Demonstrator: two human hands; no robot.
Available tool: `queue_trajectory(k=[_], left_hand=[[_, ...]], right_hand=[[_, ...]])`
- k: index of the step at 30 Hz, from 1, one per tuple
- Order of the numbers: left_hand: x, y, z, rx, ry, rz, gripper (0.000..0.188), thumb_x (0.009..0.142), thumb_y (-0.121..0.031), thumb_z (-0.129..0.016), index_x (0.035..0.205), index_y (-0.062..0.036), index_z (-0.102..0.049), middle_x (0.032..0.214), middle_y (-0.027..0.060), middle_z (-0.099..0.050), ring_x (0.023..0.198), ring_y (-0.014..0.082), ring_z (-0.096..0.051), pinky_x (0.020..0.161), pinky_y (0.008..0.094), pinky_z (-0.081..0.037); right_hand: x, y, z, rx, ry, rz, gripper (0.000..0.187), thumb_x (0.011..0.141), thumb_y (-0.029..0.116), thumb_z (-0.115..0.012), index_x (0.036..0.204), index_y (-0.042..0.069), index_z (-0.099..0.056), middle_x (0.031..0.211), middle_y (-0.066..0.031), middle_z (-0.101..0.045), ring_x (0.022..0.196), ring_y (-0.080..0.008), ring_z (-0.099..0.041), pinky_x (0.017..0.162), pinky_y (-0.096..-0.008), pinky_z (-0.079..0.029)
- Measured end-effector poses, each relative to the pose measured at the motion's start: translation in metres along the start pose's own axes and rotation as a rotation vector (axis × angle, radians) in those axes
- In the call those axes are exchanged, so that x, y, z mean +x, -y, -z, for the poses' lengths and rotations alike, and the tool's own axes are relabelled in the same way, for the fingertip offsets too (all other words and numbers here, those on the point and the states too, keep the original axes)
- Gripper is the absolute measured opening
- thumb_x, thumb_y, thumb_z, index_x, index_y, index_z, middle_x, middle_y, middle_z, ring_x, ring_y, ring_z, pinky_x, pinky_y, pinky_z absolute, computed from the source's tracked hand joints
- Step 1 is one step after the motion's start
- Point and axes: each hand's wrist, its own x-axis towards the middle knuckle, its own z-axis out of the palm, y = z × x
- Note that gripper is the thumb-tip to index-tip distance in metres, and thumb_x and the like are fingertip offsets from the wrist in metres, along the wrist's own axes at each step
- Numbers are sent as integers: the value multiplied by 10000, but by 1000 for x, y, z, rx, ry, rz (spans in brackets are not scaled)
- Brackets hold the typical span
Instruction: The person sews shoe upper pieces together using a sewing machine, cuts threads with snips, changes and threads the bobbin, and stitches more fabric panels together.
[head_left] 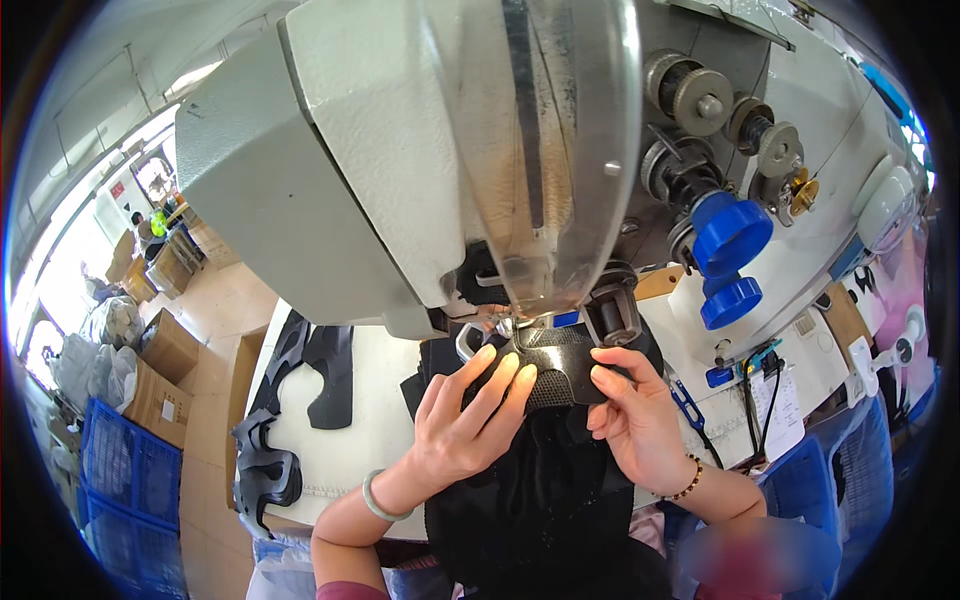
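A black shaped fabric piece (550, 372) with a mesh patch lies under the head of a sewing machine (370, 160). My left hand (470, 425) rests its outstretched fingertips on the left side of this piece, close to the needle area. At the piece's right edge, my right hand (632, 415) pinches it between thumb and forefinger, the other fingers curled. More black fabric (530, 500) hangs down below my hands, over the table's front edge. The machine's head and clear guard (560, 150) hide part of the stitching spot.
Black cut pieces (330, 375) and a stack of curved ones (265, 465) lie on the white table (375, 440) at left. Blue-handled snips (688, 405) and cables sit at right. Blue crates (130, 480) and cardboard boxes (160, 400) stand on the floor at left.
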Motion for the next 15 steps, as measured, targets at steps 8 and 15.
queue_trajectory(k=[8,15], left_hand=[[-2,3,-2,-20,-28,6,364,625,-109,-688,986,-62,-673,990,64,-630,943,245,-600,617,313,-448],[0,4,-5,23,-71,-36,241,688,-75,-635,925,-72,-678,941,43,-626,890,212,-608,522,243,-397]], right_hand=[[16,9,3,192,195,-134,290,838,-14,-500,1126,6,-525,841,-94,-600,466,-126,-546,401,-215,-451],[39,9,9,-47,316,-48,239,806,-28,-492,1042,3,-473,796,-112,-553,333,-124,-439,297,-211,-352]])
